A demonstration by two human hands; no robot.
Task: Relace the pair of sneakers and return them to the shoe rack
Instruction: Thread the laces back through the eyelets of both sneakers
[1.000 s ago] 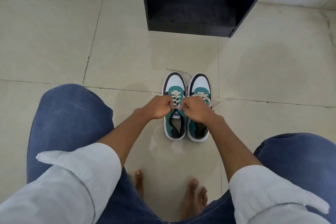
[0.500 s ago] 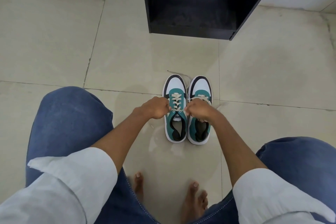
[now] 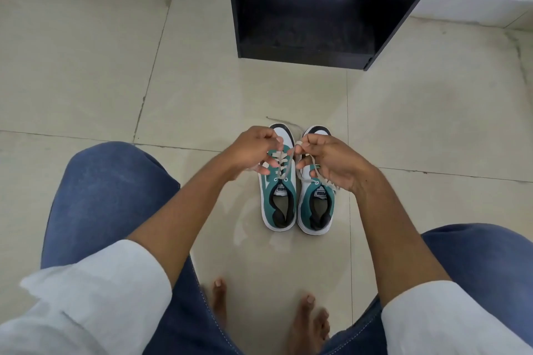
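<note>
Two teal, white and black sneakers stand side by side on the tiled floor, toes pointing away from me: the left sneaker (image 3: 278,204) and the right sneaker (image 3: 315,207). A cream lace (image 3: 281,166) crosses the left sneaker's eyelets. My left hand (image 3: 249,153) pinches one end of that lace above the shoe's toe. My right hand (image 3: 328,160) pinches the other end, and loose lace from the right sneaker trails under its palm. Both hands hide the front parts of the shoes.
A black shoe rack (image 3: 326,8) with open shelves stands on the floor beyond the sneakers, against a pale wall. My knees in blue jeans flank the shoes and my bare feet (image 3: 305,323) rest on the tiles below them.
Both hands have lifted and moved forward over the toes of the sneakers, pulling the lace ends of the left sneaker upward. The sneakers have stayed in place.
</note>
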